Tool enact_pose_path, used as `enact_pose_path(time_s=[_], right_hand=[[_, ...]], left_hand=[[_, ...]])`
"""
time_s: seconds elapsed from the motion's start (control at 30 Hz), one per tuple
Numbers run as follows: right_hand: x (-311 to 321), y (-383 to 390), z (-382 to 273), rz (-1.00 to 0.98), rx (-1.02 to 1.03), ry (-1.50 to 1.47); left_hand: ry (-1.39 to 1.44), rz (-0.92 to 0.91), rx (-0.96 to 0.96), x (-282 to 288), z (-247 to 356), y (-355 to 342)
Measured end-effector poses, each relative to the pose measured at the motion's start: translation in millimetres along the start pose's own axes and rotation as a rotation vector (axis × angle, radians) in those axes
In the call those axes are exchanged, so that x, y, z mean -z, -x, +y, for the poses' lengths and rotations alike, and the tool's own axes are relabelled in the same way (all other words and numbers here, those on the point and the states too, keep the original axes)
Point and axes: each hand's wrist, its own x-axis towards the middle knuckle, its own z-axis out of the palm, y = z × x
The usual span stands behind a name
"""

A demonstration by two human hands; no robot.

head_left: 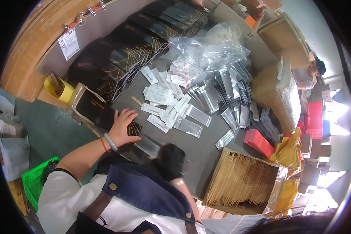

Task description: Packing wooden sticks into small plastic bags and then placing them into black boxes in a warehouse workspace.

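Observation:
My left hand (123, 128) lies flat with its fingers spread, a bangle and a red string at its wrist. Beneath and beside it are black packages with fine gold lines (90, 109) at the left edge of the grey table. My right hand (169, 159) wears a black glove and is smeared by motion, so its fingers do not show clearly. Between the two hands is a flat silvery sleeve (147, 146), partly hidden by the glove. Beyond them lie white printed paper packets (159, 95) and silvery pouches (188, 126), loosely heaped.
Overlapping black packages (124, 39) line the back. A clear plastic bag (210, 45) sits on the heap of pouches. To the right stand a carton packed with brown cards (238, 179) and a red box (258, 142). A yellow holder (58, 89) hangs at the left edge.

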Motion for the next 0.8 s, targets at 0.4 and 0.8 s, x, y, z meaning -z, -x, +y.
enact_pose_path(time_s=[0.4, 0.8], right_hand=[[42.2, 50.0, 81.3, 0.472, -0.258, -0.034], [65.7, 199.3, 184.9, 0.376, -1.116, 0.212]], left_hand=[[-0.386, 0.036, -0.398, -20.6, -3.0, -92.1], [-0.308, -0.002, -0.58, -82.0, 104.5, -119.5]])
